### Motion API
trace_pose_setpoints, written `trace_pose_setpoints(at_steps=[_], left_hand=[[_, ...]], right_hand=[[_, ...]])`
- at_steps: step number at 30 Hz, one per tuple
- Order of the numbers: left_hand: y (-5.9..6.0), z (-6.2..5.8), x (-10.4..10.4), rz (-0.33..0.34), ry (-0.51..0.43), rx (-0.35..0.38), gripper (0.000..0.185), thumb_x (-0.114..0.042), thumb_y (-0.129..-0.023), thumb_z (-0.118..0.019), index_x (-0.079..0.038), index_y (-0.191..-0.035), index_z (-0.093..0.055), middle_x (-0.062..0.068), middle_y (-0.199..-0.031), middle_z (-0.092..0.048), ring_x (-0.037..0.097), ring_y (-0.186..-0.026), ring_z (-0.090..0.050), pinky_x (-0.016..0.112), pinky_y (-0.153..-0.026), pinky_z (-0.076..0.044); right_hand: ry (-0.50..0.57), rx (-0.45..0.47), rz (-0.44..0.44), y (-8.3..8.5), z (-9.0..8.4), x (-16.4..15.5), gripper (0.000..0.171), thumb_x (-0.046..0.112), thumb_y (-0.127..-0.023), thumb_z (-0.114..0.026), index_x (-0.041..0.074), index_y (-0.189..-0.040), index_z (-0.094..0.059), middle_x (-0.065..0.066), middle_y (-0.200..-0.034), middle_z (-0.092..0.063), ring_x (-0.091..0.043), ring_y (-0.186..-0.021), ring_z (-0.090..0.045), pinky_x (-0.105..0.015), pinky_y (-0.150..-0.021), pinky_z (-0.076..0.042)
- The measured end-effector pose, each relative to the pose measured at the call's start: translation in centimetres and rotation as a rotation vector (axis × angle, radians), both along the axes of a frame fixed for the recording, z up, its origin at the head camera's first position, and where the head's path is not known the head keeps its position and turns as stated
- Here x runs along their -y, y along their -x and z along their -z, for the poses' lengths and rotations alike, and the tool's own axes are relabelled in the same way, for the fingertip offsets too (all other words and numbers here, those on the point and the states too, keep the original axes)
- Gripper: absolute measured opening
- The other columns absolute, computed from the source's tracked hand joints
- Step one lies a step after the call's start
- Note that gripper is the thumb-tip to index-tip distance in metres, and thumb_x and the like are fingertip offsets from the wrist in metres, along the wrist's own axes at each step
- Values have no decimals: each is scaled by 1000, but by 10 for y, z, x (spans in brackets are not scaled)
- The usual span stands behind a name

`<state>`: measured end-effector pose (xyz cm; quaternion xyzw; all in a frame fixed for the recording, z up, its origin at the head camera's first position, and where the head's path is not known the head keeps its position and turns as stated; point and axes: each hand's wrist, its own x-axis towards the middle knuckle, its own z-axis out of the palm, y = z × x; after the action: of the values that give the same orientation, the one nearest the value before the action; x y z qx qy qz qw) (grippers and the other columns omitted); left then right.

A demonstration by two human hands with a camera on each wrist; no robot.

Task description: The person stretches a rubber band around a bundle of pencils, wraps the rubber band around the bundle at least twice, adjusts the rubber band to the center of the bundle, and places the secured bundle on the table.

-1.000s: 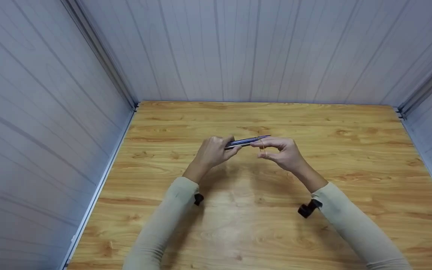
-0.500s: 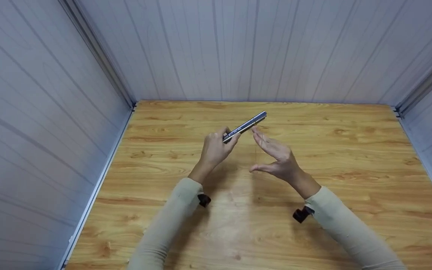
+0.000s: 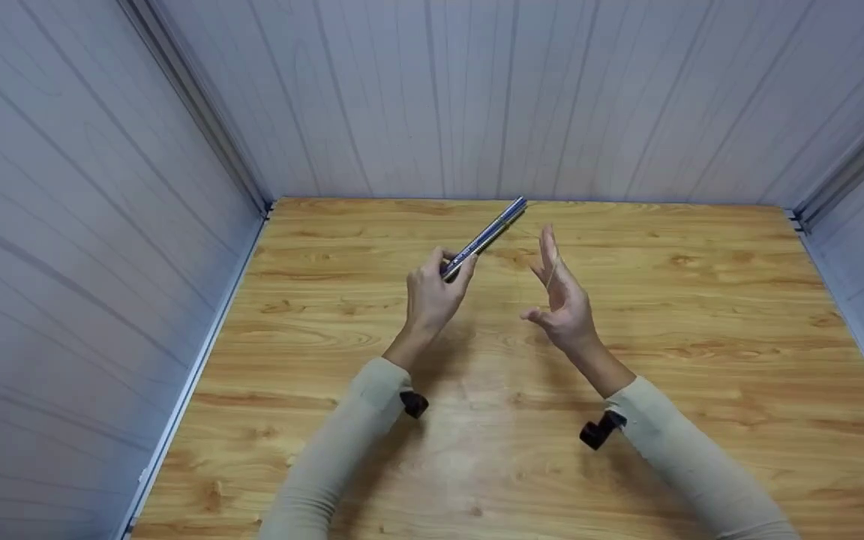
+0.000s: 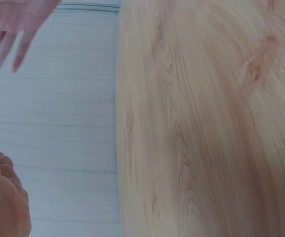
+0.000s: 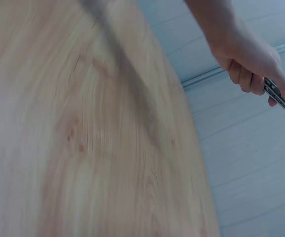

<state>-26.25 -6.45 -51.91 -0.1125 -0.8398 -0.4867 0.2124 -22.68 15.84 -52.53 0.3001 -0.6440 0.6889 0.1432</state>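
Observation:
My left hand [image 3: 432,300] grips the lower end of a bundle of slim blue-and-silver pencil-like sticks [image 3: 486,236]. The bundle tilts up to the right, and a yellowish rubber band [image 3: 505,220] circles it near the far end. To its right, my right hand [image 3: 568,300] is held apart from the sticks, fingers straight and thumb spread. A thin pale strand [image 3: 552,274] runs across its fingers; whether it joins the rubber band cannot be told. In the right wrist view, the left hand [image 5: 253,61] pinches the bundle [image 5: 279,96].
Both hands are above a wood-grain table [image 3: 477,450]. Pale panelled walls [image 3: 402,97] stand at the back and both sides. A small black camera mount sits at each sleeve cuff, such as the right mount [image 3: 601,430].
The bundle has swung from nearly level to steeply tilted, its far end higher. My right hand has moved off the bundle's end, and its fingers have straightened and spread.

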Motion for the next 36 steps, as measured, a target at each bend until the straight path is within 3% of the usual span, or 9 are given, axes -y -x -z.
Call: trace_pose_setpoints(at_steps=[3, 8, 12, 16, 20, 25, 31, 36], left_hand=[[-1, 1, 0, 6, -17, -54, 27, -25, -105, -80, 1, -101, -74, 12, -68, -73, 4, -53, -48, 18, -52, -36], [-2, 1, 4, 47, -36, -179, 25, -20, -100, -86, 1, -97, -73, 13, -73, -78, 12, -55, -62, 20, -54, -47], [-1, -1, 11, 108, -4, -310, 24, -15, -93, -92, 2, -94, -74, 16, -79, -82, 21, -59, -75, 27, -57, -58], [-1, -3, 19, 188, 48, -402, 25, -9, -87, -96, 2, -91, -75, 16, -80, -83, 24, -62, -78, 33, -57, -63], [0, -7, 28, 273, 147, -490, 27, -8, -84, -99, 0, -92, -75, 15, -80, -82, 22, -61, -77, 34, -56, -62], [1, -11, 33, 366, 261, -546, 29, -12, -85, -99, -2, -94, -73, 11, -79, -81, 19, -60, -73, 33, -56, -61], [1, -15, 34, 387, 310, -562, 29, -14, -86, -100, -4, -93, -74, 9, -74, -79, 17, -55, -70, 31, -54, -58], [0, -18, 33, 385, 302, -581, 29, -14, -84, -101, -4, -91, -74, 9, -72, -79, 18, -55, -70, 32, -54, -59]], right_hand=[[128, 139, -52, 1, 1, -3, 142, 66, -84, -90, -10, -174, -12, -31, -185, -2, -34, -178, -13, -27, -136, -36], [266, 214, -89, 7, 2, -10, 126, 56, -88, -93, -12, -172, -29, -20, -183, -35, -15, -168, -45, -33, -133, -45], [352, 242, -90, 10, 2, -14, 101, 48, -87, -97, -3, -162, -53, -2, -162, -68, -10, -150, -63, -32, -123, -54], [403, 272, -113, 13, 1, -20, 72, 41, -85, -99, 12, -145, -70, 6, -143, -79, -9, -136, -73, -28, -113, -60], [369, 271, -176, 16, -1, -29, 60, 32, -92, -94, 9, -144, -73, 0, -141, -80, -10, -136, -73, -26, -112, -60], [207, 286, -161, 16, -4, -40, 48, 20, -99, -87, 7, -144, -76, 2, -138, -83, -10, -132, -75, -20, -105, -61], [55, 267, -115, 16, -9, -44, 42, 2, -96, -86, -10, -135, -75, 1, -128, -86, -6, -118, -80, -19, -87, -65], [14, 296, -69, 17, -12, -43, 30, -1, -94, -87, -6, -123, -81, 6, -116, -88, -4, -102, -80, -18, -81, -65]])
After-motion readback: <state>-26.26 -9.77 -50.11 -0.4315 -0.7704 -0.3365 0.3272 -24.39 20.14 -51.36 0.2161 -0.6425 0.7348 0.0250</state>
